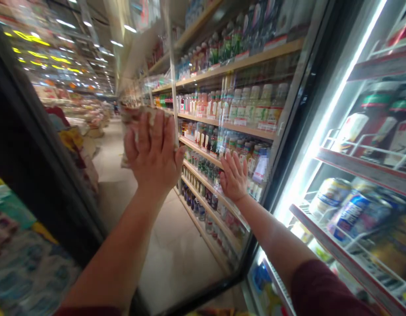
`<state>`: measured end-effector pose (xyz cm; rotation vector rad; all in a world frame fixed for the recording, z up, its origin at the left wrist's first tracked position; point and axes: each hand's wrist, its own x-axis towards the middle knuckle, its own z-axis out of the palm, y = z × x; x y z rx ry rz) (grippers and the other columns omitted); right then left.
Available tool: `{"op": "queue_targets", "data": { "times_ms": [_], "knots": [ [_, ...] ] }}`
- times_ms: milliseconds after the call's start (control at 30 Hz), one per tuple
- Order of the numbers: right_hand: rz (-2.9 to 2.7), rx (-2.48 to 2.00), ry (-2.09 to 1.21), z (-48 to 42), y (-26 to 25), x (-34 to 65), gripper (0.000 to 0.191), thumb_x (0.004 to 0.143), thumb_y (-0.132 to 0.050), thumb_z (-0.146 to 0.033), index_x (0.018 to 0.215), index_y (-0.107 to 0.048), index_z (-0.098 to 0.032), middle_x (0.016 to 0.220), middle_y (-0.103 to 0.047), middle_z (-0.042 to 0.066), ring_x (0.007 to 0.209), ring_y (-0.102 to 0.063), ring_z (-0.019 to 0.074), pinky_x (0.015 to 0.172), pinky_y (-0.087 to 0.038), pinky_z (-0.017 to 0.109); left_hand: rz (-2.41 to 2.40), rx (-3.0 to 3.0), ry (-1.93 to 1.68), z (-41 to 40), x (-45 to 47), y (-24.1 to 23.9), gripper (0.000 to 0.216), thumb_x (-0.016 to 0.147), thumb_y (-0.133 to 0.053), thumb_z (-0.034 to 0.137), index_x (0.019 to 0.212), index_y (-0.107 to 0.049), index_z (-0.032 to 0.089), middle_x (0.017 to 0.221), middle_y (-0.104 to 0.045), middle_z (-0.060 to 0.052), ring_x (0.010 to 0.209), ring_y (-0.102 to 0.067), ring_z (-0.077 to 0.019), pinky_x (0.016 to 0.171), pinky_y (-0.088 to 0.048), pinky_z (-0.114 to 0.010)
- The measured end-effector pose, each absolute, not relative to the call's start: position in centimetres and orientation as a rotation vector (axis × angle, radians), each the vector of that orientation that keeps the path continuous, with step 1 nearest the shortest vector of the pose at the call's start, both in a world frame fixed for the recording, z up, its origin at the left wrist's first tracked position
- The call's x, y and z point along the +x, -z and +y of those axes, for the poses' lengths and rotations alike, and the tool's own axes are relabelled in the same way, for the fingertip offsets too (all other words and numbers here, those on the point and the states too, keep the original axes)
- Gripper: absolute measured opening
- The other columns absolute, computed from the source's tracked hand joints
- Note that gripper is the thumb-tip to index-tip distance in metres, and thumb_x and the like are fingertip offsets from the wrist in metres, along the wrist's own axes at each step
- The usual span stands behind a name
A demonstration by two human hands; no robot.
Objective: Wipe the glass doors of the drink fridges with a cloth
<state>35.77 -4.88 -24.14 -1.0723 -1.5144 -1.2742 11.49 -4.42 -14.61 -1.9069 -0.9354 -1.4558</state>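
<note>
My left hand (153, 151) is raised with its fingers stretched flat and close together, palm against the glass door (203, 245) of a cooler. A blurred pale shape (133, 116) shows just past its fingertips; I cannot tell what it is. My right hand (234, 175) lies flat on the same glass, lower and nearer the door's right edge, fingers slightly spread. Neither hand grips anything. The door stands swung out from the cooler, its dark frame (282, 145) running along the right and bottom. Shelves of bottles (222, 114) show through the pane.
The lit cooler interior is on the right, with cans (349, 210) and bottles (371, 123) on wire racks. A dark door frame (34, 162) stands on the left, with packaged goods (21, 263) below it. A shop aisle (110, 149) runs away ahead.
</note>
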Motion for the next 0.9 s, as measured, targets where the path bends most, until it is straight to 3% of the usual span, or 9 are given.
{"op": "queue_targets", "data": {
  "times_ms": [233, 300, 433, 500, 600, 733, 900],
  "knots": [
    [-1.514, -1.046, 1.257, -4.8, 24.2, 35.7, 0.058, 0.098, -0.044, -0.025, 0.156, -0.038, -0.02, 0.151, -0.053, 0.009, 0.154, -0.027, 0.0201, 0.129, -0.014, 0.045, -1.018, -1.798, 1.372, -4.5, 8.5, 24.5, 0.074, 0.096, -0.054, 0.046, 0.161, -0.022, 0.029, 0.165, -0.025, -0.004, 0.154, -0.018, -0.0348, 0.126, -0.009, -0.058],
    [-1.52, -1.069, 1.253, -4.7, 24.4, 35.7, 0.057, 0.099, -0.043, -0.026, 0.155, -0.039, -0.022, 0.151, -0.053, 0.008, 0.153, -0.029, 0.0203, 0.129, -0.014, 0.045, -0.983, -1.789, 1.345, -4.0, 6.4, 23.1, 0.072, 0.096, -0.054, 0.045, 0.16, -0.024, 0.031, 0.163, -0.029, -0.005, 0.154, -0.02, -0.0357, 0.125, -0.011, -0.062],
    [-1.518, -1.122, 1.224, -4.5, 24.6, 35.8, 0.056, 0.099, -0.042, -0.028, 0.155, -0.04, -0.024, 0.152, -0.052, 0.007, 0.152, -0.03, 0.0212, 0.129, -0.015, 0.047, -1.078, -1.667, 1.418, -3.6, 2.7, 17.0, 0.067, 0.1, -0.041, 0.044, 0.161, -0.02, 0.026, 0.168, -0.015, -0.003, 0.154, -0.014, -0.0395, 0.122, -0.013, -0.069],
    [-1.519, -1.109, 1.22, -4.5, 24.6, 35.7, 0.057, 0.099, -0.042, -0.027, 0.155, -0.039, -0.023, 0.152, -0.052, 0.007, 0.153, -0.03, 0.0211, 0.129, -0.015, 0.047, -1.135, -1.662, 1.431, -4.0, 2.3, 17.0, 0.066, 0.101, -0.036, 0.043, 0.161, -0.018, 0.024, 0.169, -0.011, -0.003, 0.155, -0.01, -0.0384, 0.123, -0.011, -0.067],
    [-1.509, -1.061, 1.239, -4.5, 24.5, 35.7, 0.058, 0.098, -0.042, -0.025, 0.156, -0.038, -0.021, 0.152, -0.052, 0.008, 0.153, -0.029, 0.0208, 0.129, -0.015, 0.046, -1.182, -1.698, 1.442, -4.5, 3.6, 22.4, 0.071, 0.1, -0.043, 0.044, 0.162, -0.017, 0.021, 0.168, -0.011, -0.01, 0.155, -0.007, -0.0403, 0.122, -0.01, -0.069],
    [-1.511, -1.04, 1.249, -4.7, 24.4, 35.6, 0.059, 0.098, -0.045, -0.024, 0.157, -0.036, -0.02, 0.151, -0.053, 0.009, 0.153, -0.028, 0.02, 0.129, -0.015, 0.045, -1.11, -1.818, 1.422, -4.2, 5.3, 28.1, 0.074, 0.094, -0.057, 0.044, 0.159, -0.028, 0.024, 0.162, -0.03, -0.017, 0.154, -0.013, -0.0415, 0.12, -0.012, -0.072],
    [-1.498, -1.058, 1.271, -4.6, 24.2, 35.6, 0.054, 0.099, -0.043, -0.026, 0.153, -0.043, -0.019, 0.148, -0.055, 0.009, 0.153, -0.03, 0.0204, 0.129, -0.016, 0.045, -1.067, -1.706, 1.431, -3.6, 4.1, 20.5, 0.069, 0.098, -0.046, 0.045, 0.16, -0.024, 0.026, 0.166, -0.024, -0.01, 0.155, -0.014, -0.0381, 0.121, -0.013, -0.068]
  ]
}}
